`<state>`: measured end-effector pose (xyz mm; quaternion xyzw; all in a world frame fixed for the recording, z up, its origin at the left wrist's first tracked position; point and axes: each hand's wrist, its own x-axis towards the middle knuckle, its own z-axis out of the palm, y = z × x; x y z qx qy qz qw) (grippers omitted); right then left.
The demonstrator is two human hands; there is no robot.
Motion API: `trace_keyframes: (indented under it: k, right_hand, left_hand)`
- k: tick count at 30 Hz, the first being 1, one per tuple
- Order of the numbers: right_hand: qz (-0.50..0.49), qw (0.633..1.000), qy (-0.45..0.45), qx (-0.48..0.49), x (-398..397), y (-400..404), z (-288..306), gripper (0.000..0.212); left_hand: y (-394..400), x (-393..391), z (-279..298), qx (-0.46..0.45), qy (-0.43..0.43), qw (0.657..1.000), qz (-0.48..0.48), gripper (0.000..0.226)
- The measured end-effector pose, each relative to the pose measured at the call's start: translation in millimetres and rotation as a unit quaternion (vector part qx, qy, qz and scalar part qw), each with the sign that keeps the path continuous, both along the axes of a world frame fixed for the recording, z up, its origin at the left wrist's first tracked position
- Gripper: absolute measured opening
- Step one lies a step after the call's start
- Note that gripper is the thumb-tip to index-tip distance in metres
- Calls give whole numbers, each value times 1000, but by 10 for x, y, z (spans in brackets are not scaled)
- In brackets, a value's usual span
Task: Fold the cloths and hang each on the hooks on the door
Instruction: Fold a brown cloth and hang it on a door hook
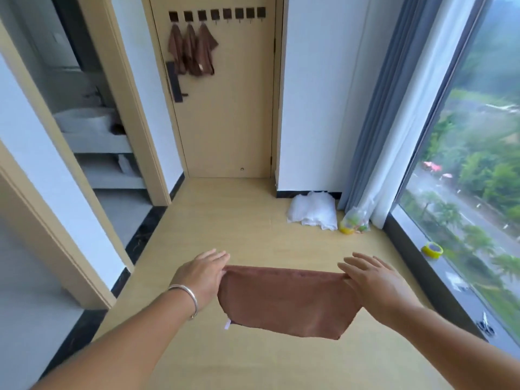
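Cloth (287, 302) of a brown colour is held stretched in the air above the wooden floor (225, 220), well short of the door (225, 108). Its top left corner is pinched by the left hand (204, 277), on whose wrist a silver bracelet (187, 298) is worn, and its top right corner is pinched by the right hand (371, 280), the other fingers of both being spread straight. Three brown cloths (192, 52) are hung from the leftmost hooks (216, 15) on the door. White fabric (312, 211) is piled on the floor by the curtain (374, 136), just beside a plastic bag (356, 219). A tape roll (432, 249) is seen on the window sill.
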<state>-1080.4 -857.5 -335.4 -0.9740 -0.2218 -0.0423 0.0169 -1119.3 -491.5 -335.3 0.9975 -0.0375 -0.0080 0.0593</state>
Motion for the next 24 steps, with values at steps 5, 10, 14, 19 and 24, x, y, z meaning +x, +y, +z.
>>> trace_keyframes:
  k: [5,10,14,19,24]
  right_hand:
    - [10,992,-124,34,214,227,1454,32]
    - [20,979,-197,53,166,427,2654,31]
    - [19,971,-235,50,53,565,3432,32]
    - [16,959,-276,54,-127,793,4155,31]
    - [25,949,-309,65,-242,1062,4543,31]
  left_hand:
    - [205,115,1336,5,-81,996,24,42]
    - [424,111,2425,13,-147,988,50,39]
    - [577,9,3219,22,-214,975,56,40]
    - [766,-229,4021,57,-295,952,52,20]
    - [968,-410,4486,77,-345,934,51,22]
